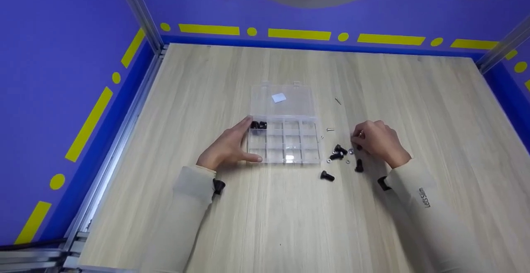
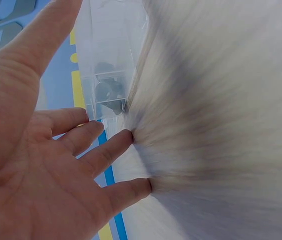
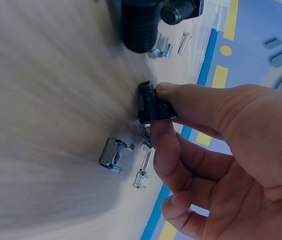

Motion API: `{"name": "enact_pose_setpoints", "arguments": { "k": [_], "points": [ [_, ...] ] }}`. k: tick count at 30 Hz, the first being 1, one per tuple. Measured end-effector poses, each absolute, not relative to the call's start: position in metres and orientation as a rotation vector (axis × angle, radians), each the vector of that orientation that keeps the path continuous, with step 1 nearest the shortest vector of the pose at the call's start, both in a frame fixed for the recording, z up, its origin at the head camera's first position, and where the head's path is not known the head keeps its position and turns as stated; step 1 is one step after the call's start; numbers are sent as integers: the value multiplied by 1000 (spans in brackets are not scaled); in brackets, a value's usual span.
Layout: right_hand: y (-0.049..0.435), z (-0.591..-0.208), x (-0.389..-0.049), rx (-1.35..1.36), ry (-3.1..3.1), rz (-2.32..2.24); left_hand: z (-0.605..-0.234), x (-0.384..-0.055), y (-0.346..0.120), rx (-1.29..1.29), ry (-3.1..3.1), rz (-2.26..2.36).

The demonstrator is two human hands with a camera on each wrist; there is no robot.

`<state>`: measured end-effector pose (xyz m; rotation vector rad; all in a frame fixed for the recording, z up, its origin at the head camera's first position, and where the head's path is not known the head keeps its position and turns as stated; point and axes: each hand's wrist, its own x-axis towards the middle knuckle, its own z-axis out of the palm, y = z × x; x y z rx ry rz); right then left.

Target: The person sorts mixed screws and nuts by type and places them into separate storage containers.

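A clear plastic compartment box (image 1: 283, 145) lies on the table with its lid (image 1: 265, 103) folded back. Black bolts (image 1: 258, 125) fill its far left compartment. My left hand (image 1: 227, 145) rests along the box's left side with spread, straight fingers, the thumb at the near edge. To the right of the box, my right hand (image 1: 379, 141) pinches a black bolt (image 3: 153, 107) between thumb and index finger, close over the table. Several more black bolts (image 1: 327, 176) lie between this hand and the box. Among them are small metal clips (image 3: 113, 154).
A small silver screw (image 1: 330, 129) and a thin metal pin (image 1: 338, 101) lie right of the box. A white paper slip (image 1: 278, 97) is on the lid. Purple panels (image 1: 198, 8) with yellow marks border the wooden table (image 1: 265, 223) at the back and sides.
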<state>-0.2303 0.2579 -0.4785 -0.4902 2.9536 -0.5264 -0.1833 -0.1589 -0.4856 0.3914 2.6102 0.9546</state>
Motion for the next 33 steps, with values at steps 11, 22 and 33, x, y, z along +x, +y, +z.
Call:
{"name": "enact_pose_setpoints", "arguments": {
  "k": [11, 22, 33],
  "points": [
    [258, -479, -231, -486, 2968, -538, -487, -184, -160, 379, 2613, 961],
    [259, -481, -234, -456, 2948, -540, -488, -184, -159, 370, 2621, 950],
    [258, -474, -232, -452, 2916, -496, -487, -185, -158, 381, 2618, 925]
  ]
}}
